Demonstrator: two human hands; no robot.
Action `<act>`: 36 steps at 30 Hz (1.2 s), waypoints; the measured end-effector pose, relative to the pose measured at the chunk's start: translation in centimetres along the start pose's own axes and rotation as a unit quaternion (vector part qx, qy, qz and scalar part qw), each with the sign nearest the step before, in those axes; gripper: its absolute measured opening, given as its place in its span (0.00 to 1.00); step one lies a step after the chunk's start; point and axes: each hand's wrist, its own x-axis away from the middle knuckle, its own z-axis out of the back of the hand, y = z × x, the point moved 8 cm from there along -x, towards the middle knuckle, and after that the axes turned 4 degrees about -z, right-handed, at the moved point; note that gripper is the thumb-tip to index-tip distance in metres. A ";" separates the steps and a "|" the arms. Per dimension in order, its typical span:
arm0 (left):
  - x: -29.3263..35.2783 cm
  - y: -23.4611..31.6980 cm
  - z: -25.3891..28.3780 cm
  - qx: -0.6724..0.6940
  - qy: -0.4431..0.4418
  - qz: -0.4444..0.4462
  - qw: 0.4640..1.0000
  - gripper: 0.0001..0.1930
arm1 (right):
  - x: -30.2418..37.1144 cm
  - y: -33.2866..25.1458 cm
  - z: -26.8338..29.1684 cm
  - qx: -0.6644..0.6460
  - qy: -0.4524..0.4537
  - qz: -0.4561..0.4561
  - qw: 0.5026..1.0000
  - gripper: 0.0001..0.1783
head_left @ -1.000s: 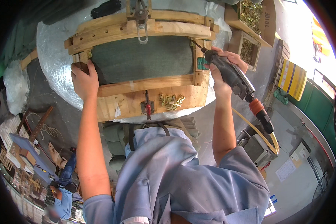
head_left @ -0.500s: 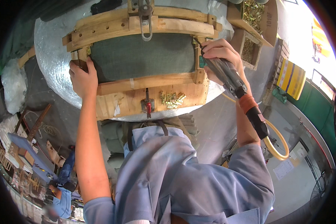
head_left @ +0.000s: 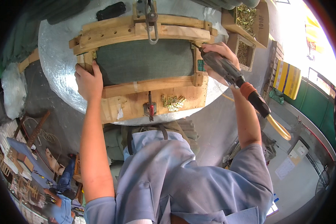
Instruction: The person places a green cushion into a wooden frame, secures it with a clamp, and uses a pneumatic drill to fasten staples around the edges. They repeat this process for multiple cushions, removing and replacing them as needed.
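Observation:
A wooden frame (head_left: pixel 153 83) surrounds a dark grey-green panel (head_left: pixel 145 61). My left hand (head_left: pixel 89 81) is closed round the frame's left end piece, thumb on its inner side. In my right hand (head_left: pixel 224 56) is a pneumatic screwdriver (head_left: pixel 227 71) with an orange collar and a yellowish hose. Its slim bit points at the frame's upper right corner; whether it touches a screw is too small to tell. A metal clamp loop (head_left: pixel 152 31) reaches over the far rail. On the board (head_left: pixel 132 106) in front are a red-handled toggle clamp (head_left: pixel 151 108) and several small brass-coloured hinges (head_left: pixel 173 101).
The board rests on a round surface wrapped in clear film (head_left: pixel 59 74). At the far right stand a carton (head_left: pixel 263 22) and a wooden box (head_left: pixel 250 48) of small metal parts. A yellow box (head_left: pixel 287 79) is further right. Another person (head_left: pixel 61 207) is at the lower left.
The whole view has shifted slightly, and the frame sits a little further right and lower on its left side. Both hands keep their grip, with the screwdriver's bit at the same corner.

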 end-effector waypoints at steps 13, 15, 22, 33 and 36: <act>0.4 -0.2 0.0 -0.003 0.030 -0.012 0.999 0.41 | 13.3 4.8 1.0 -0.349 0.535 -0.119 0.760 0.40; 0.2 -0.1 -0.1 -0.005 0.021 -0.010 1.000 0.41 | 12.7 7.4 1.0 -0.384 0.596 -0.121 0.695 0.40; 0.1 0.3 0.0 -0.001 -0.005 -0.002 1.000 0.43 | 6.1 18.7 -2.2 -0.635 0.590 -0.141 0.478 0.31; 0.1 0.7 0.4 0.007 0.022 -0.009 1.000 0.42 | 13.6 24.7 -7.2 -0.853 0.324 -0.266 0.310 0.33; 0.2 0.2 0.3 -0.011 0.044 -0.011 0.999 0.42 | 14.3 21.1 -7.3 -0.721 0.390 -0.383 0.426 0.31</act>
